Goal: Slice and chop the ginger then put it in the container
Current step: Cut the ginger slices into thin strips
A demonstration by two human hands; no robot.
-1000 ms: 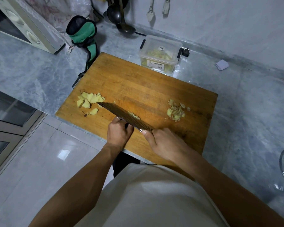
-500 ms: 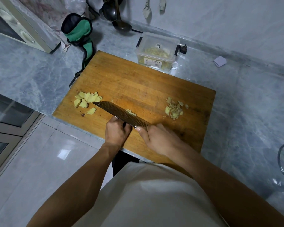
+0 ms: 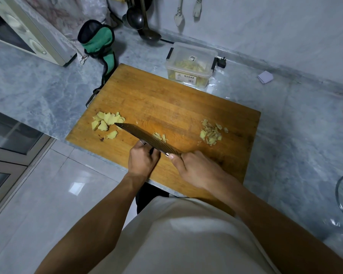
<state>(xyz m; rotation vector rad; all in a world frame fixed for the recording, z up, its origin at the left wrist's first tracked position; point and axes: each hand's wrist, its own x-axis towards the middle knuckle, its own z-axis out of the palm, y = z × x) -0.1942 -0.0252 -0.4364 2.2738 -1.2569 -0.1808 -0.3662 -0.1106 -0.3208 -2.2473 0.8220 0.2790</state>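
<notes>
Wooden board (image 3: pixel 166 99): cleaver (image 3: pixel 147 138) was gripped by right hand (image 3: pixel 196 169); ginger (image 3: pixel 160 136) under curled left hand (image 3: pixel 142 157), grasp unclear.

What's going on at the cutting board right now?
A person is cutting ginger on a wooden cutting board. The right hand grips the cleaver; the left hand holds something beside the blade, hidden from view. A pile of ginger slices lies at the board's left, chopped ginger at its right. The clear container behind the board already holds ginger.

Head camera looks steeply down, close over the cutting board (image 3: pixel 166 107).
</notes>
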